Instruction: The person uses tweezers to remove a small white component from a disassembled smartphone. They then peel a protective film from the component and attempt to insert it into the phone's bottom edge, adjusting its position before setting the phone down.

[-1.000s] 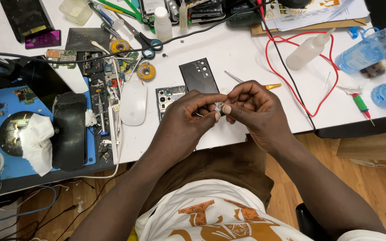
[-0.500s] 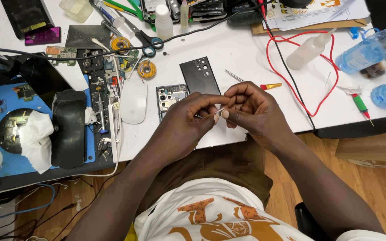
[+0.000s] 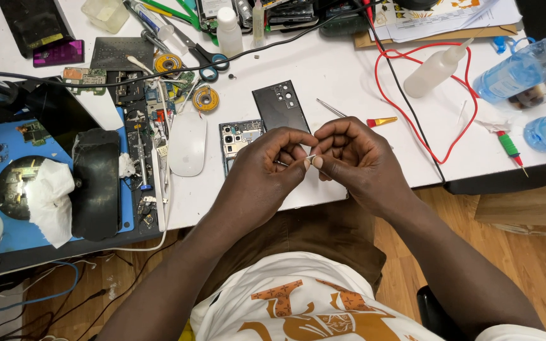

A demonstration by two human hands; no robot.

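Over the near edge of the white worktable [image 3: 323,69], both hands pinch one tiny metal part

Left hand [image 3: 266,167] and right hand [image 3: 352,158] meet fingertip to fingertip just in front of the opened phone body [image 3: 238,140], the fingers pressed together on a small silvery part [image 3: 309,158] held between them; what the part is I cannot tell, it is too small. By my judgement the phone work is mid-way: the black back cover [image 3: 280,104] lies off, touching the phone body on its far right side, and the body's insides are bare, so opening up is done while refitting and closing remain. Left of the phone body sits a white mouse [image 3: 186,143]; tweezers [image 3: 331,108] and a red-handled tool [image 3: 380,121] lie right of it, untouched
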